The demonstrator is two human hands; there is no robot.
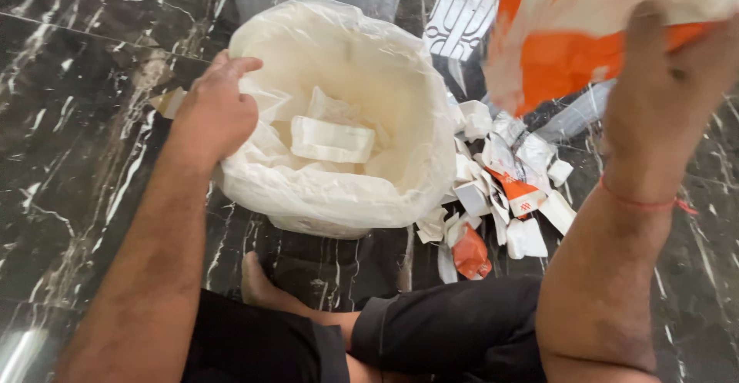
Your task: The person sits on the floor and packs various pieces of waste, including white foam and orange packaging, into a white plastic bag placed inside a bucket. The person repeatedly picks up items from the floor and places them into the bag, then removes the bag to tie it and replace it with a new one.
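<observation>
Left hand point(215, 110) grips the rim of the white bag-lined bin point(346, 121) on the dark marble floor point(77, 121). Right hand point(662, 83) holds an orange-and-white package point(570, 36) up, right of the bin. Torn white and orange wrappers point(500, 198) lie piled just beside the bin.

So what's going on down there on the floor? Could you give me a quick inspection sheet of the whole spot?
Surface: dark marble floor with white veins, glossy.
Job's things: white bag-lined bin, open, a white wrapper inside; orange and white packet raised, blurred.
Clutter: pile of torn white and orange scraps right of the bin.
Hands: left hand grips the bag's rim; right hand holds the packet up.
Cables: nothing seen.
Surroundings: person seated, dark shorts, bare foot near the bin.
</observation>
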